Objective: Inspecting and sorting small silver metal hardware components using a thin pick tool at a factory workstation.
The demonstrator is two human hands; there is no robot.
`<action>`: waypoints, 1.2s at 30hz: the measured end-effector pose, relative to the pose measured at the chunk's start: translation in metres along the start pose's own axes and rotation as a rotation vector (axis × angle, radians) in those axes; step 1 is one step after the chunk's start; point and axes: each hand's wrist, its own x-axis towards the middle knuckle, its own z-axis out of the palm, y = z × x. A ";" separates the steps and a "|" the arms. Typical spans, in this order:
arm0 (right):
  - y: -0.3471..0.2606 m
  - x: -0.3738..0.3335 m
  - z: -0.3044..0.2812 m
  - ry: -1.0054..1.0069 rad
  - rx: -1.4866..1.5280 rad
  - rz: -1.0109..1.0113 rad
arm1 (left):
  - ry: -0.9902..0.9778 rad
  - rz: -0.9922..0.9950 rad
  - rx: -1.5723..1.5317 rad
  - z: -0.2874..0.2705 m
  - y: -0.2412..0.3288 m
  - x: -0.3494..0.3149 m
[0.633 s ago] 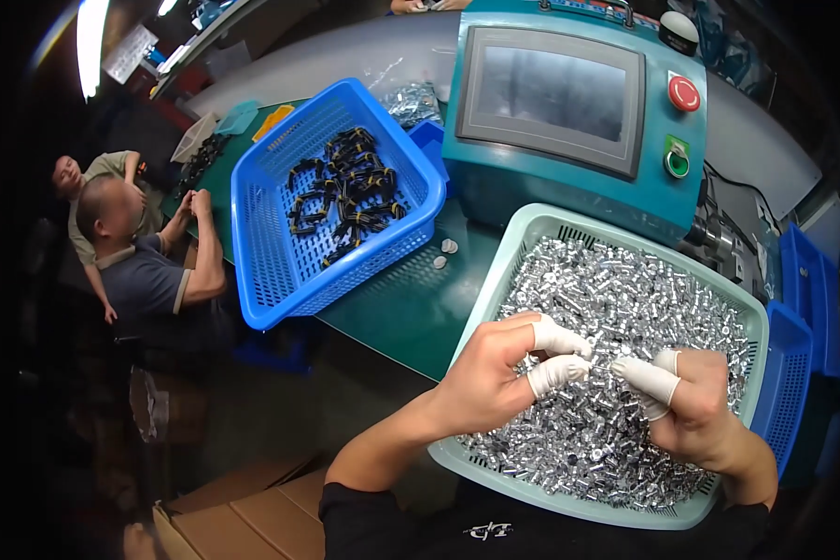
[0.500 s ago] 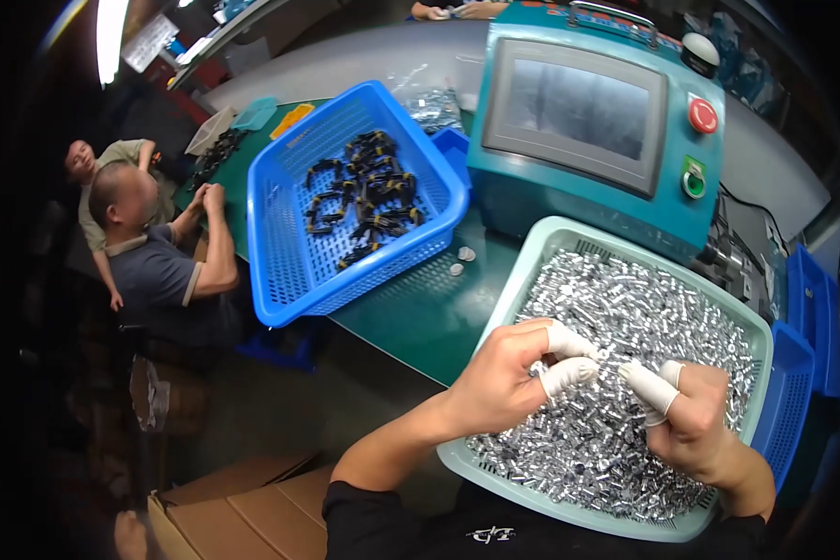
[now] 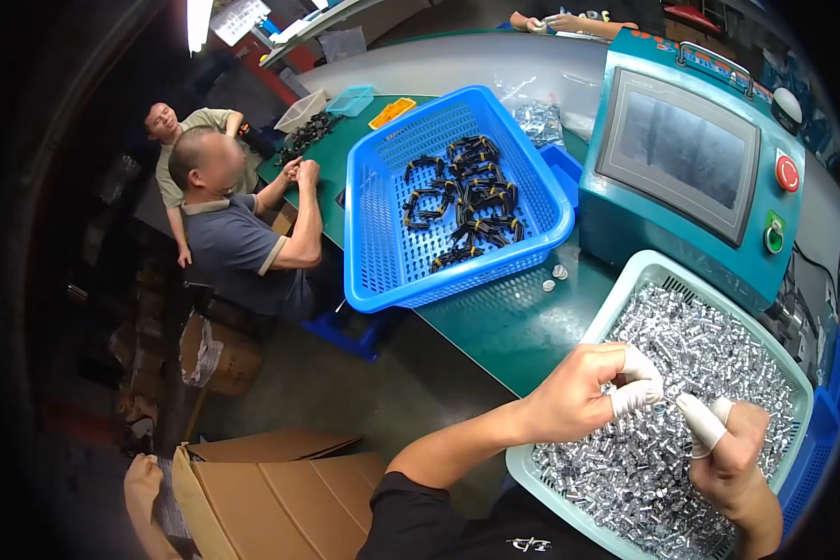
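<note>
My left hand (image 3: 581,397) and my right hand (image 3: 730,457) are close together above a pale green plastic basket (image 3: 523,464). White finger cots cover the thumb and fingertips of both. Each hand is closed in a pinch, and their tips nearly meet. Whatever is between them is too small to tell from the shiny pieces behind. A thick layer of small silvery metal sleeves (image 3: 625,476) fills the basket below my hands.
A teal machine (image 3: 593,219) with a screen stands behind the basket. A blue basket (image 3: 369,303) of black cable bundles (image 3: 476,191) sits on the green table (image 3: 476,341). Two people are at left. Cardboard boxes (image 3: 289,504) stand lower left, beside another person's hand (image 3: 143,481).
The view has swung left, so everything appears farther right. Another person's hand and forearm show more at lower left. My hands keep their pinch over the metal pieces.
</note>
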 end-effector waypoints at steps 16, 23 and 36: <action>-0.003 0.000 0.011 -0.087 0.025 0.025 | 0.020 -0.059 0.029 -0.010 -0.004 -0.015; 0.005 0.008 0.011 -0.069 0.214 0.029 | 0.200 -0.068 0.149 -0.033 -0.010 -0.038; 0.010 -0.013 -0.010 -0.028 0.025 0.125 | 0.626 -0.214 1.406 -0.101 -0.086 -0.077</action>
